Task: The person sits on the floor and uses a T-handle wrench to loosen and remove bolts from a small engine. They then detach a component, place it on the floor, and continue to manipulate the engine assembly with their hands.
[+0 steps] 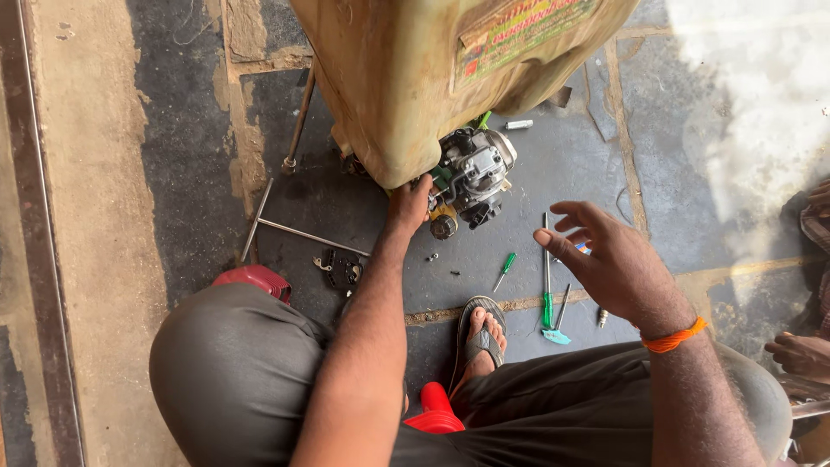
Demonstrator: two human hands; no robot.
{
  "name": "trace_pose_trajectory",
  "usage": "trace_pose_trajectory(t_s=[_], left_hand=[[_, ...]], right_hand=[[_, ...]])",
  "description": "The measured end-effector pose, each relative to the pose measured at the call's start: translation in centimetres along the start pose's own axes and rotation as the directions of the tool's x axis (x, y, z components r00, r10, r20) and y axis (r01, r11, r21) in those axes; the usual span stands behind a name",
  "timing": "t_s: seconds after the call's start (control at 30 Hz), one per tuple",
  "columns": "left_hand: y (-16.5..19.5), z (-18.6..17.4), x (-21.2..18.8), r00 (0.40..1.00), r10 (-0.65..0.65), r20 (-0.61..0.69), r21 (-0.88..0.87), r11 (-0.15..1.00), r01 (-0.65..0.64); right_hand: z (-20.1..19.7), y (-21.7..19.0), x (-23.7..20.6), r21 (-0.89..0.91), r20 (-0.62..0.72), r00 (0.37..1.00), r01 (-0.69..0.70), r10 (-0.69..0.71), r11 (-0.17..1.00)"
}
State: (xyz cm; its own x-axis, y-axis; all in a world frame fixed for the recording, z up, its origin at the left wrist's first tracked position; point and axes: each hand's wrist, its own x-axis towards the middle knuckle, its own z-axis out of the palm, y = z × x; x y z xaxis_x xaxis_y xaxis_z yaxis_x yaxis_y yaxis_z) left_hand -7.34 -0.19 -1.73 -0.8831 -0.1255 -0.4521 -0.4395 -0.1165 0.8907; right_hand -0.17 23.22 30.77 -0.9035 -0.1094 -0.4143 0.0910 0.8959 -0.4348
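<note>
A dirty yellowish plastic tank (406, 78) with a small engine (474, 173) under it stands on the stone floor in front of me. My left hand (408, 206) reaches to the tank's lower edge beside the engine, fingers pressed against it; whether it grips anything I cannot tell. My right hand (605, 259) hovers open and empty above the floor, fingers spread, an orange thread around its wrist. Below it lie a long green-handled screwdriver (546, 277), a small green screwdriver (505, 270) and a thin metal tool (564, 304).
A T-shaped metal wrench (277, 227) and a black part (339, 268) lie at left, small screws (432, 257) near the engine. A red stool (258, 278) is under me. My sandalled foot (482, 333) rests mid-floor. Another person's hand (800, 353) is at right.
</note>
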Motion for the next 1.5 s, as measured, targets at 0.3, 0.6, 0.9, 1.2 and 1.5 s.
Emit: trace_pose_trajectory(t_s=[0.3,0.6,0.9,1.2,1.5], left_hand=[[-0.8,1.7,-0.3,0.949,0.059,-0.311,0.397,0.915,0.073],[-0.5,1.5,-0.5,0.964,0.188,-0.188,0.232,0.962,-0.143],[-1.1,0.7,-0.1,0.940,0.325,-0.103,0.135,0.941,-0.311],[-0.6,-1.2,-2.5,0.977,-0.158,0.146,-0.314,0.929,0.197],[-0.1,-0.4,-3.5,0.997,-0.064,-0.038,-0.227,0.972,0.054]], right_hand=[[0.3,0.1,0.4,-0.056,0.040,0.999,-0.008,0.010,0.998],[0.7,-0.1,0.4,-0.074,0.054,0.999,0.005,-0.001,0.997],[1.0,0.1,0.4,-0.159,0.129,0.990,-0.034,0.055,0.987],[1.3,0.2,0.9,-0.148,0.148,0.988,-0.009,0.031,0.989],[9.5,2.2,6.8,-0.001,0.193,0.981,0.011,-0.011,1.000]])
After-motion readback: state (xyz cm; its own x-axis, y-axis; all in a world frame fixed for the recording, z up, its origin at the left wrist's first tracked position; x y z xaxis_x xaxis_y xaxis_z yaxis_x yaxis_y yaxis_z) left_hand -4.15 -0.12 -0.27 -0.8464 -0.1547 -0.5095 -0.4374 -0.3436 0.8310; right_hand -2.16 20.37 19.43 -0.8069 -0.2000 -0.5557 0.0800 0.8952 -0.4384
